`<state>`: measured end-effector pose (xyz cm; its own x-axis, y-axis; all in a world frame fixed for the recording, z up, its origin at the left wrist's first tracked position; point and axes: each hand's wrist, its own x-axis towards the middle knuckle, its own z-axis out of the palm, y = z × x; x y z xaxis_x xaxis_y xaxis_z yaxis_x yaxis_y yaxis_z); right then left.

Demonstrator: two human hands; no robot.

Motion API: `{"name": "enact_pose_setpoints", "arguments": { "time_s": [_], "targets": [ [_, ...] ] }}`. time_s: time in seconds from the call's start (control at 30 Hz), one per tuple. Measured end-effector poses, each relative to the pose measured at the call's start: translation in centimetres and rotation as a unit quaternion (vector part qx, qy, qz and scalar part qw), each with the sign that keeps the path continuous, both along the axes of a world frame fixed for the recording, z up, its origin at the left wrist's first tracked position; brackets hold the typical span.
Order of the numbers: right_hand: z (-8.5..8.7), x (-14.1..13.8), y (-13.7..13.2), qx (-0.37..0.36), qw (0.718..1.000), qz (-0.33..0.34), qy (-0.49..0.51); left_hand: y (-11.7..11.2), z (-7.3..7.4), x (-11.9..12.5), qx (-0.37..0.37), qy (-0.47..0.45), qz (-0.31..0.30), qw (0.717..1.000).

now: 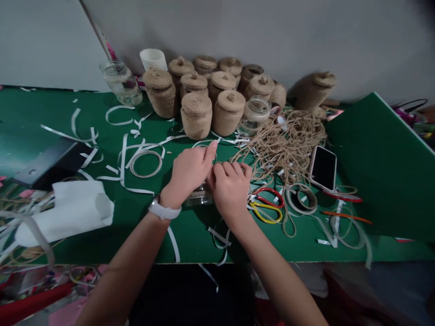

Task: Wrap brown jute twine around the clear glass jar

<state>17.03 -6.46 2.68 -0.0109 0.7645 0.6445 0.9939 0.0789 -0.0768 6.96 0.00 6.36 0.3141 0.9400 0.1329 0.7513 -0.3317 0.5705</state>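
Observation:
My left hand [189, 174] and my right hand [230, 187] meet over a clear glass jar [199, 198] lying on the green table [190, 235]. The left hand's fingers curl round the jar, index finger stretched up. The right hand pinches a strand of jute twine [234, 159] at the jar's top; the strand runs to a loose tangled heap of twine [285, 142] to the right. A white watch sits on my left wrist. Most of the jar is hidden under my hands.
Several twine-wrapped jars [196, 114] stand at the back with two bare glass jars [121, 82] and a white cup [153, 59]. Scissors [267, 204], tape rolls [302, 200], a phone [323, 168], white paper strips [136, 151], a white cloth [73, 209] and a green board [384, 163] lie around.

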Motion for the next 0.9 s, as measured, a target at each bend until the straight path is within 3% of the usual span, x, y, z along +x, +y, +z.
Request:
{"name": "enact_pose_setpoints", "arguments": {
  "time_s": [0.1,0.2,0.33,0.43,0.53,0.7,0.9],
  "targets": [
    [0.2,0.5,0.2,0.005,1.0,-0.005,0.011,0.5,-0.4,-0.3,-0.053,-0.009,0.01,0.999],
    [0.1,1.2,0.3,0.01,1.0,-0.017,0.015,0.8,-1.2,-1.0,-0.054,-0.114,0.035,0.991],
    [-0.6,1.5,0.4,0.009,1.0,-0.022,0.02,1.3,-2.9,-1.4,-0.08,-0.307,0.05,0.947],
    [-1.1,1.2,0.4,-0.005,0.999,-0.027,0.032,1.5,-3.8,-1.5,-0.093,-0.367,0.046,0.924],
    [-1.2,1.0,0.5,-0.021,0.999,-0.033,0.037,1.2,-3.5,-1.6,-0.062,-0.331,0.036,0.941],
    [-1.0,0.9,0.5,-0.02,0.999,-0.032,0.028,0.1,-1.6,-0.8,0.023,-0.142,-0.009,0.989],
    [-0.6,1.2,0.5,-0.007,1.0,-0.011,0.018,0.4,-0.9,0.2,-0.004,-0.051,-0.006,0.999]
  ]
}}
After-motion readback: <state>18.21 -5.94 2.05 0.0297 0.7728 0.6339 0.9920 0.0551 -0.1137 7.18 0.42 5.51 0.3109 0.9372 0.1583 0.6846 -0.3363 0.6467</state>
